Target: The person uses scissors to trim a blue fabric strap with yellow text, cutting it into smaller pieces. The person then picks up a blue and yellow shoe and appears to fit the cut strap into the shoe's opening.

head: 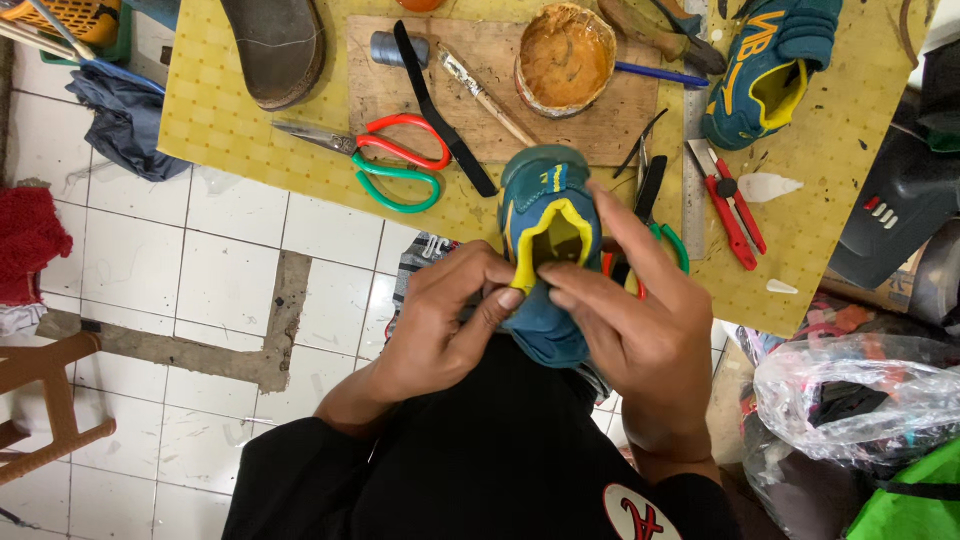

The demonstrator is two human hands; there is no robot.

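Both my hands hold a small teal shoe (548,215) with a yellow lining over my lap, just off the near edge of the yellow-covered table (240,140). My left hand (445,320) grips its left side, thumb pressed at the yellow collar. On the right side, my right hand (630,320) pinches the collar edge with thumb and forefinger. A matching teal and yellow shoe (765,70) lies at the back right of the table.
On the table: a wooden board (400,90), an open tin of tan glue (565,55), a brush (485,95), red-and-green scissors (385,160), a dark sole (275,45), a metal ruler (694,180), red cutters (735,205). Plastic bags (860,400) sit right, a wooden stool (45,400) left.
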